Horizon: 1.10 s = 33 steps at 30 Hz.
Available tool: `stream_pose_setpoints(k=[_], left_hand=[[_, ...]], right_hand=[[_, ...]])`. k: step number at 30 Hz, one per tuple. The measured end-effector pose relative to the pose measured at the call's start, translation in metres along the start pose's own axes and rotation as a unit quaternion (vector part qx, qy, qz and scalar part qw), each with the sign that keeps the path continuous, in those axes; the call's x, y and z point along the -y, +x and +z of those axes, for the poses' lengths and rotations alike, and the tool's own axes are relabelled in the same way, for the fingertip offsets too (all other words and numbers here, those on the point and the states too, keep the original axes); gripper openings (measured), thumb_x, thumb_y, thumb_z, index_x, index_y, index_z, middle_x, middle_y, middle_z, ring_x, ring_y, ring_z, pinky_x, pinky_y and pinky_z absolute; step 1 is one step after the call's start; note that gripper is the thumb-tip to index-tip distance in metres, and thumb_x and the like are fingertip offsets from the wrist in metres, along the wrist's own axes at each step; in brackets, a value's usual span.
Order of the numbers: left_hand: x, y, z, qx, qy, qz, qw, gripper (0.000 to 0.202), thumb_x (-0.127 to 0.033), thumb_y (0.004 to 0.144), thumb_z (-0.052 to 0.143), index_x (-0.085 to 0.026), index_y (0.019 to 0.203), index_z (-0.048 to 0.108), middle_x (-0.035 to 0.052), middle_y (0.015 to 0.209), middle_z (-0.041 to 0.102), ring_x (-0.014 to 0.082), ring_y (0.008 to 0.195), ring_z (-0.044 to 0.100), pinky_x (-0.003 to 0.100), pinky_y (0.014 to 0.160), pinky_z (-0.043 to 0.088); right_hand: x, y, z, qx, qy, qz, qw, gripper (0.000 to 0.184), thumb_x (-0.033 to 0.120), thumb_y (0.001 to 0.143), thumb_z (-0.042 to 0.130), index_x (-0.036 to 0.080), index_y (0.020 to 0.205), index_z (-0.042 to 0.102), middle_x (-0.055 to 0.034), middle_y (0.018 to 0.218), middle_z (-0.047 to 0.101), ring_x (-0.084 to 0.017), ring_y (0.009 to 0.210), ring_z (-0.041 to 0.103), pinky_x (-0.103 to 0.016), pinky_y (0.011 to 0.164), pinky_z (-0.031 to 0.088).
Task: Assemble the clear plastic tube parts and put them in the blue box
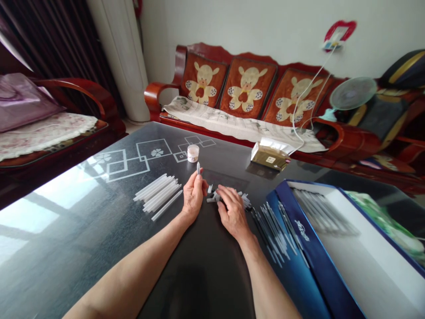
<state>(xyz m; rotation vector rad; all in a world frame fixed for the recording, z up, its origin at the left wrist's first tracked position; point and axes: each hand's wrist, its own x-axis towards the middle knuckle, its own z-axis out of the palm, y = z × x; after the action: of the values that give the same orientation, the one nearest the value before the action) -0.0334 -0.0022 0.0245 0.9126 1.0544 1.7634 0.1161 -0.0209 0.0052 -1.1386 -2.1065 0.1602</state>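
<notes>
My left hand (pixel 193 194) is closed in a pinch on a small pen part (pixel 198 168), held upright above the dark glass table (pixel 99 230). My right hand (pixel 232 209) lies palm down on a heap of small grey pen parts (pixel 212 195), fingers curled over them. A bundle of white plastic tubes (pixel 157 191) lies to the left of my left hand. Several thin pen refills (pixel 275 230) lie to the right of my right hand.
A blue and white box lid (pixel 335 248) holding more refills sits at the right. A small white jar (pixel 193 153) and a tan tissue box (pixel 269 156) stand further back. A red wooden sofa (pixel 252 84) with cushions and a fan (pixel 352 94) are behind the table.
</notes>
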Motion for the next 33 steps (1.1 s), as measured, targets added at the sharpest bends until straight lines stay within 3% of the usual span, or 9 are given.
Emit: stream_pose_setpoints(k=[2, 5, 9, 14, 21, 26, 30, 33], left_hand=[[0.003, 0.001, -0.001, -0.005, 0.019, 0.015, 1.000, 0.047, -0.052, 0.086, 0.053, -0.015, 0.115, 0.059, -0.0052, 0.059, 0.053, 0.0047, 0.042, 0.041, 0.017, 0.041, 0.033], [0.008, 0.000, -0.003, 0.005, 0.042, 0.022, 0.999, 0.047, -0.052, 0.087, 0.052, -0.015, 0.115, 0.060, -0.0052, 0.059, 0.052, 0.0047, 0.042, 0.039, 0.018, 0.041, 0.033], [0.013, -0.003, -0.005, 0.037, 0.107, 0.052, 0.992, 0.044, -0.049, 0.089, 0.050, -0.016, 0.116, 0.061, -0.0047, 0.061, 0.052, 0.0050, 0.045, 0.040, 0.018, 0.046, 0.035], [0.014, -0.007, -0.006, 0.037, 0.172, 0.085, 0.981, 0.039, -0.045, 0.089, 0.051, -0.018, 0.115, 0.064, -0.0030, 0.064, 0.055, 0.0075, 0.053, 0.046, 0.018, 0.055, 0.040], [0.008, -0.007, -0.005, 0.031, 0.211, 0.121, 0.969, 0.037, -0.040, 0.090, 0.049, -0.016, 0.115, 0.064, -0.0032, 0.062, 0.054, 0.0085, 0.056, 0.048, 0.020, 0.061, 0.043], [0.009, -0.010, -0.005, 0.025, 0.234, 0.137, 0.962, 0.034, -0.038, 0.087, 0.054, -0.016, 0.111, 0.066, -0.0034, 0.061, 0.056, 0.0087, 0.054, 0.048, 0.020, 0.060, 0.043], [0.013, -0.010, -0.007, 0.026, 0.239, 0.143, 0.960, 0.034, -0.036, 0.085, 0.057, -0.017, 0.110, 0.067, -0.0033, 0.061, 0.059, 0.0090, 0.054, 0.050, 0.020, 0.060, 0.043], [0.012, -0.010, -0.007, 0.024, 0.250, 0.162, 0.954, 0.033, -0.036, 0.086, 0.057, -0.017, 0.111, 0.067, -0.0019, 0.065, 0.062, 0.0099, 0.056, 0.054, 0.021, 0.062, 0.046]], right_hand=[[0.003, -0.002, 0.002, 0.046, -0.036, -0.004, 0.998, 0.041, 0.018, 0.090, 0.045, 0.023, 0.130, 0.053, -0.0056, 0.138, 0.054, -0.029, 0.131, 0.039, -0.052, 0.107, 0.028], [0.003, -0.003, 0.004, 0.066, -0.061, 0.001, 0.996, 0.039, 0.016, 0.091, 0.044, 0.024, 0.127, 0.055, -0.0048, 0.132, 0.059, -0.030, 0.130, 0.039, -0.055, 0.105, 0.025], [0.001, -0.003, 0.005, 0.036, -0.054, -0.001, 0.998, 0.030, 0.014, 0.089, 0.047, 0.021, 0.112, 0.064, -0.0065, 0.122, 0.064, -0.028, 0.123, 0.045, -0.049, 0.103, 0.030], [0.003, -0.001, 0.003, 0.010, -0.040, -0.002, 0.999, 0.022, 0.013, 0.085, 0.050, 0.021, 0.097, 0.067, -0.0078, 0.106, 0.066, -0.025, 0.112, 0.053, -0.045, 0.100, 0.034], [0.016, -0.001, 0.002, 0.051, -0.070, -0.016, 0.996, 0.034, 0.017, 0.090, 0.048, 0.024, 0.122, 0.058, -0.0065, 0.124, 0.063, -0.030, 0.130, 0.039, -0.056, 0.106, 0.020], [0.017, -0.002, 0.005, 0.053, -0.073, -0.033, 0.995, 0.026, 0.018, 0.090, 0.051, 0.030, 0.108, 0.066, -0.0027, 0.109, 0.070, -0.029, 0.127, 0.042, -0.059, 0.106, 0.015], [0.019, -0.001, 0.005, 0.037, -0.061, -0.028, 0.997, 0.025, 0.016, 0.089, 0.052, 0.029, 0.105, 0.067, -0.0028, 0.100, 0.070, -0.027, 0.117, 0.050, -0.056, 0.107, 0.017], [0.018, 0.001, 0.002, -0.009, -0.025, -0.007, 1.000, 0.029, 0.015, 0.090, 0.046, 0.025, 0.110, 0.066, -0.0065, 0.099, 0.065, -0.023, 0.105, 0.055, -0.050, 0.105, 0.029]])
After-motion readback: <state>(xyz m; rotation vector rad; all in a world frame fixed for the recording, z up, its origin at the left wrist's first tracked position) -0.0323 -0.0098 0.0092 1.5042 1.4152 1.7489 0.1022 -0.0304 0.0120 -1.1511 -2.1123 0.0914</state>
